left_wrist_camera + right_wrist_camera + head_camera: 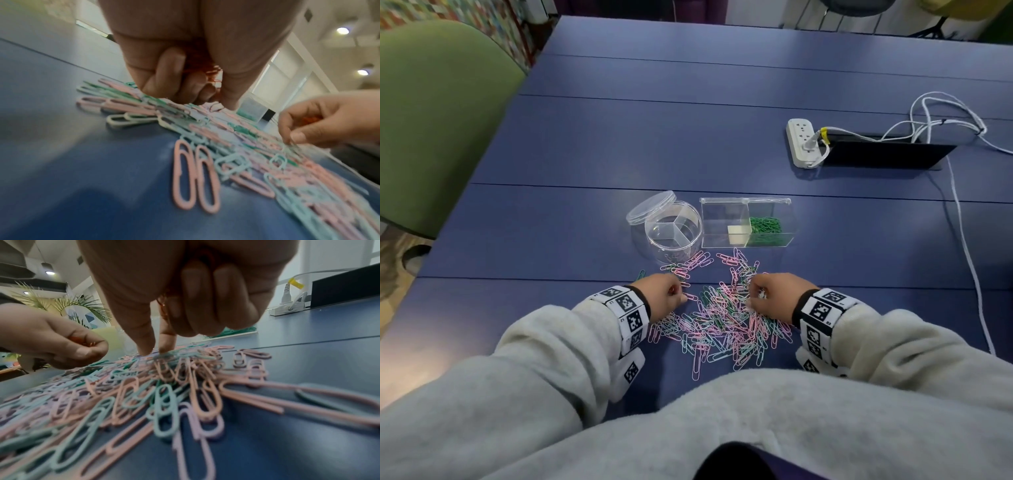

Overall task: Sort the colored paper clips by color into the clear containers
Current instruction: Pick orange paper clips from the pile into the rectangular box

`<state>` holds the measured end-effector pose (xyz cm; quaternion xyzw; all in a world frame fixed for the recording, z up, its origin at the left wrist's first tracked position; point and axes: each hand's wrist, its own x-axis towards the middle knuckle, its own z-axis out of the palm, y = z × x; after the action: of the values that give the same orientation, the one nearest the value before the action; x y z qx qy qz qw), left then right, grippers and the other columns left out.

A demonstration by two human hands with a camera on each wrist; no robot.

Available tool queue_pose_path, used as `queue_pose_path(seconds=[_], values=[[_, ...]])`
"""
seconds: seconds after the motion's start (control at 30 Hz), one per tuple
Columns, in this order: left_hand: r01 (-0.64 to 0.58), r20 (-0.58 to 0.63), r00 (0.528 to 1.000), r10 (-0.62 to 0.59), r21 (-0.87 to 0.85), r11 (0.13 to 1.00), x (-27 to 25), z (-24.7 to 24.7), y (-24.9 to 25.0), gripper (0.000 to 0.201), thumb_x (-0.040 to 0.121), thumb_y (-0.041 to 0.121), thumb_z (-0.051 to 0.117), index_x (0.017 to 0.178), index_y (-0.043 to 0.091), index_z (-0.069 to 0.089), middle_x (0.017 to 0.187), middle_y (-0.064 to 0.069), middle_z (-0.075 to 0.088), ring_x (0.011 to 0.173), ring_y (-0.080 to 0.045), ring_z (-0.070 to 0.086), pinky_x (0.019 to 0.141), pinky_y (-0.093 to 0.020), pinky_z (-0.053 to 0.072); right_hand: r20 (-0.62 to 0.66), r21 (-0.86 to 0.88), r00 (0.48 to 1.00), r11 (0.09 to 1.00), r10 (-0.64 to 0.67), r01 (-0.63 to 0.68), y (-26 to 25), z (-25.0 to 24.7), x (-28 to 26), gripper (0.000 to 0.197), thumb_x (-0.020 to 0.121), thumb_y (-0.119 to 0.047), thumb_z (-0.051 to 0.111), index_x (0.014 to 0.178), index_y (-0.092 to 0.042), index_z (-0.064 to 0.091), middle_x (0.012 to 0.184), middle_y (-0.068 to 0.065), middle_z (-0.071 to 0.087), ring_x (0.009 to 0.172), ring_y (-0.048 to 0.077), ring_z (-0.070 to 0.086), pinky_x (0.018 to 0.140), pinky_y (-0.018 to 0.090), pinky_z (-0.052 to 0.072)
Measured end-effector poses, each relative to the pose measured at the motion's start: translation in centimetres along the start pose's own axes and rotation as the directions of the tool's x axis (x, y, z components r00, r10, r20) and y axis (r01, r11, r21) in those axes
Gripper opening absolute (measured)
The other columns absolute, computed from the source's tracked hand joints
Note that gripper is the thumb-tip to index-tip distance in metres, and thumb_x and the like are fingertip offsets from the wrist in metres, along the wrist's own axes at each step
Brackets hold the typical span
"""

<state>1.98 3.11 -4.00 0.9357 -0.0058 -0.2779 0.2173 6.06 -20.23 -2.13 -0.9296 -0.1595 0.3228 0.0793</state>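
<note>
A mixed pile of pink, pale blue, lilac and green paper clips (722,322) lies on the blue table in front of me. My left hand (677,294) is at the pile's left edge, its fingers curled round a bunch of red clips (207,74). At the pile's right side, my right hand (756,295) keeps red clips (164,308) under its curled fingers, while its thumb and forefinger touch the heap (174,363). Behind the pile stand a round clear container (674,229) with three bare sections and a rectangular clear box (726,219) with green clips (765,226) in its right half.
The round container's lid (650,207) leans against its back left. A white power strip (802,142) with cables and a black cable-box flap (887,156) are at the far right. A green chair (438,116) stands left of the table.
</note>
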Motion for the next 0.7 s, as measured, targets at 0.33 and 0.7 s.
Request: queue_pose_path(seconds=[0.33, 0.7], values=[[0.109, 0.021, 0.994, -0.112, -0.465, 0.879, 0.2, -0.6, 0.3, 0.021, 0.097, 0.021, 0.043, 0.076, 0.020, 0.039, 0.072, 0.001, 0.055, 0.053, -0.012, 0.039, 0.050, -0.025, 0.034, -0.040, -0.006, 0.996, 0.997, -0.078, 0.078, -1.3, -0.8, 1.1, 0.014, 0.095, -0.031, 0.050, 0.107, -0.033, 0.057, 0.092, -0.008, 0.056, 0.081, 0.015, 0.056, 0.070, 0.024, 0.044], [0.159, 0.106, 0.987, -0.118, -0.665, 0.730, -0.5, -1.2, 0.3, 0.020, 0.096, 0.004, 0.037, 0.081, 0.017, 0.040, 0.058, -0.001, 0.049, 0.029, -0.003, 0.034, 0.031, -0.014, 0.023, 0.005, -0.258, 0.993, 0.959, -0.120, 0.117, -3.2, -1.2, 2.6, 0.015, 0.094, -0.031, 0.044, 0.104, -0.028, 0.054, 0.098, -0.001, 0.064, 0.083, 0.021, 0.059, 0.064, 0.027, 0.047]])
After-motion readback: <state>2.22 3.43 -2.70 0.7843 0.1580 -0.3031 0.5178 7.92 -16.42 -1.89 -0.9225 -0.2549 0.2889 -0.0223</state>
